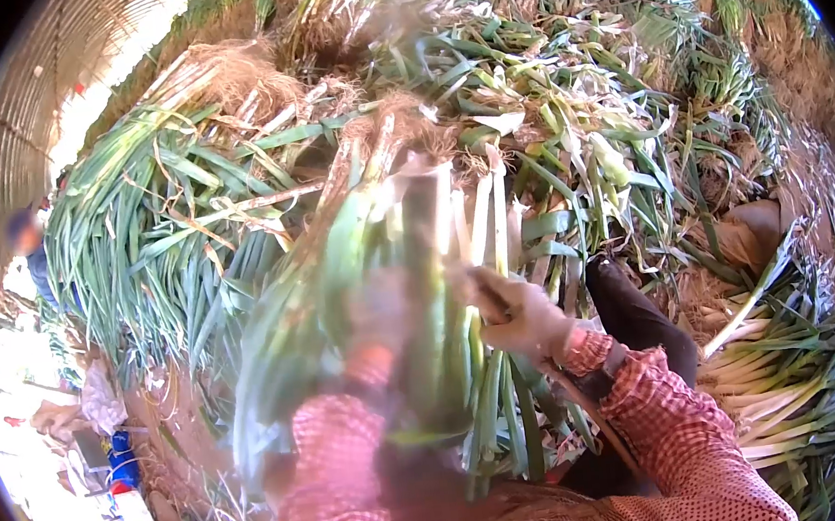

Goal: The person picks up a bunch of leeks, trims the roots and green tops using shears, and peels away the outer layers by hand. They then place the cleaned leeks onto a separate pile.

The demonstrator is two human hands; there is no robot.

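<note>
My left hand, in a light glove, is smeared by motion over a bunch of long green leeks. I cannot make out its fingers. To its right, my gloved right hand is closed beside the pale leek stalks. A dark edge shows at its fingers, but what it grips is unclear. A thin brown strip runs from below that wrist towards my lap. Green leaves hang down between my two checked sleeves. The bunch's roots point away from me.
A heap of rooted leeks lies on the left, and loose leaves pile up ahead. Cleaned white-stalked leeks lie at my right. A blue container stands at lower left. Part of a person shows at the far left.
</note>
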